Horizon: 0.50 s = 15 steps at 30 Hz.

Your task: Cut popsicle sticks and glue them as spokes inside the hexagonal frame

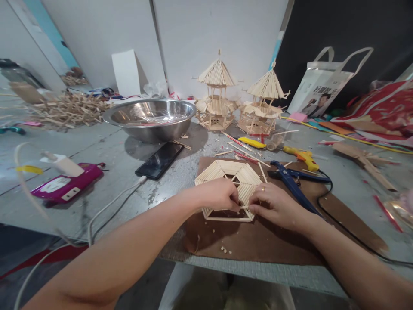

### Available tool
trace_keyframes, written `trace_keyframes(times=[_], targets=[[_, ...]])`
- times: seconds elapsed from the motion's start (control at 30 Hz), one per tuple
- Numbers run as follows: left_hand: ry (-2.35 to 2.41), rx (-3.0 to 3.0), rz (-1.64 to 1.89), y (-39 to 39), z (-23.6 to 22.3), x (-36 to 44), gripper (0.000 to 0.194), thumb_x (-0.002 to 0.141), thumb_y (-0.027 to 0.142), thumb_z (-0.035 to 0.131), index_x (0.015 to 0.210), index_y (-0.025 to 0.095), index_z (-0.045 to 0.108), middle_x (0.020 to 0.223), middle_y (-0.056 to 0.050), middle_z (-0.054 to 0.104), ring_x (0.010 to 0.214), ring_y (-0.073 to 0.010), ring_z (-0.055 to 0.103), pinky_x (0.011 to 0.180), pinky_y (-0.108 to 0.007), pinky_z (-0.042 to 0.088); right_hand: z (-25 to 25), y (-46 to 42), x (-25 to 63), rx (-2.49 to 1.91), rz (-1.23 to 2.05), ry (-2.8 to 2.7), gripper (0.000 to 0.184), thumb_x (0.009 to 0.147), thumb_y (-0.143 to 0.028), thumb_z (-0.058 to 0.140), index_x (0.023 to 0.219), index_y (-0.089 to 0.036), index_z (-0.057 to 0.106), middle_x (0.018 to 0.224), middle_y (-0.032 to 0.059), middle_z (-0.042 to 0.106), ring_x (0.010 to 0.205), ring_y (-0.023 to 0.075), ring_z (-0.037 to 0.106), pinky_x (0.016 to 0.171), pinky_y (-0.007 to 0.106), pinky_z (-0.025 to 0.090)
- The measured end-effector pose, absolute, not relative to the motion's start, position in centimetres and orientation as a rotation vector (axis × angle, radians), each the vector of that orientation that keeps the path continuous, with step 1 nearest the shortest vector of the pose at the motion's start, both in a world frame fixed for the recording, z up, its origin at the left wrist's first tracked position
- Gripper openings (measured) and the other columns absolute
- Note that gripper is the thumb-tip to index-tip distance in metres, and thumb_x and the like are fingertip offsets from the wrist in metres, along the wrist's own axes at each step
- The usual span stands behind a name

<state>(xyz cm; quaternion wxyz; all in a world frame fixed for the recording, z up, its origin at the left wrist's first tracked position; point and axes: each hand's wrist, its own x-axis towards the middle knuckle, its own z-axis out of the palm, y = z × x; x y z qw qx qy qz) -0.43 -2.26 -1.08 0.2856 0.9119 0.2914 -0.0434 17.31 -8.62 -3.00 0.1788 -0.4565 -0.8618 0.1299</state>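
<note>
A many-sided frame of thin wooden sticks [213, 171] lies on a brown board [219, 247] before me. Rows of sticks fill several of its sections, while the near one is open. Over the frame, my left hand [222, 192] is closed in a pinch on one end of a short wooden stick [242, 207]. My right hand [274, 204], with a ring on one finger, pinches the stick's other end at the frame's right side. The fingers partly hide the stick. Blue-handled cutters [292, 185] lie just beyond my right hand.
Behind the board stand two stick pagodas [217, 92] [265, 101] and a steel bowl [151, 118]. A yellow glue gun [303, 157], yellow cutter knife [251, 142] and loose sticks lie nearby. On the left are a corded phone [160, 160], purple power strip [69, 183] and stick heap [71, 107].
</note>
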Motion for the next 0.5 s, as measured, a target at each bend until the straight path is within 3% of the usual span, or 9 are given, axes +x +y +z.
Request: trace_keyframes(times=[0.5], targets=[[0.667, 2.527, -0.287, -2.5, 0.1, -0.5, 0.016, 0.062, 0.023, 0.055, 0.072, 0.018, 0.066, 0.064, 0.003, 0.063, 0.051, -0.0069, 0.047, 0.047, -0.018, 0.028, -2.8, -8.5, 17.7, -1.308, 0.506, -2.438, 0.011, 0.074, -0.025, 0.047, 0.074, -0.018, 0.056, 0.072, 0.0017, 0.058, 0.069, 0.0117, 0.049, 0.066, 0.026, 0.035]])
